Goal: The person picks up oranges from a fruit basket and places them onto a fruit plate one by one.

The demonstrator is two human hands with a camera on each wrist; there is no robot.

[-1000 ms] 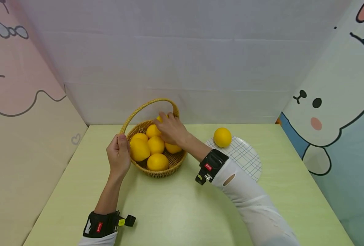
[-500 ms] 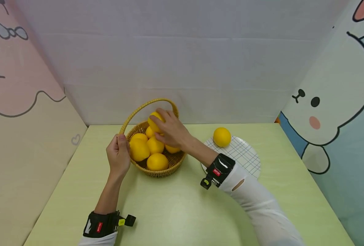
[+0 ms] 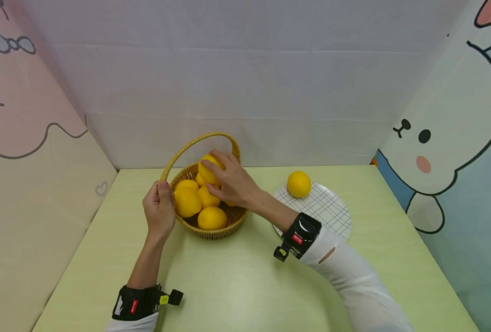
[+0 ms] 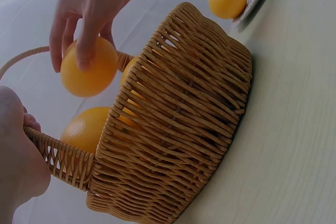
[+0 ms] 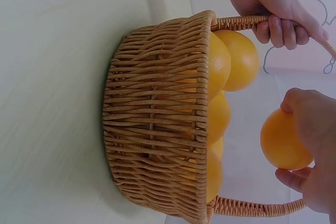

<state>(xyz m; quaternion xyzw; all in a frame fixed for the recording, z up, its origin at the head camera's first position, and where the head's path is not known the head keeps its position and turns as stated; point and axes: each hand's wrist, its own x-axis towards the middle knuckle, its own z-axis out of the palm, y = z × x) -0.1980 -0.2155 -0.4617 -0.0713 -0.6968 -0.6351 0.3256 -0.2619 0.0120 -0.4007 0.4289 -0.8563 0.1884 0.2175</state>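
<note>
My left hand (image 3: 160,207) grips the handle (image 3: 187,146) of a round wicker basket (image 3: 214,234) at its left side. Several yellow-orange oranges lie in the basket, one nearest the front (image 3: 212,218). Above the basket's back part my right hand (image 3: 236,182) holds another orange (image 5: 281,140) between thumb and fingers. In the left wrist view that held orange (image 4: 94,83) is apart from the wicker wall, beyond the near rim. My right hand hides part of the basket's right side in the head view.
To the right of the basket lies a white plate (image 3: 328,210) with a grid pattern. A single orange (image 3: 299,184) sits at its far left edge. A pale wall (image 3: 291,92) rises behind the light green table (image 3: 228,286), with printed panels on both sides.
My right hand has gone from reaching down among the oranges at the back to holding one raised above the others. My left hand has stayed on the handle.
</note>
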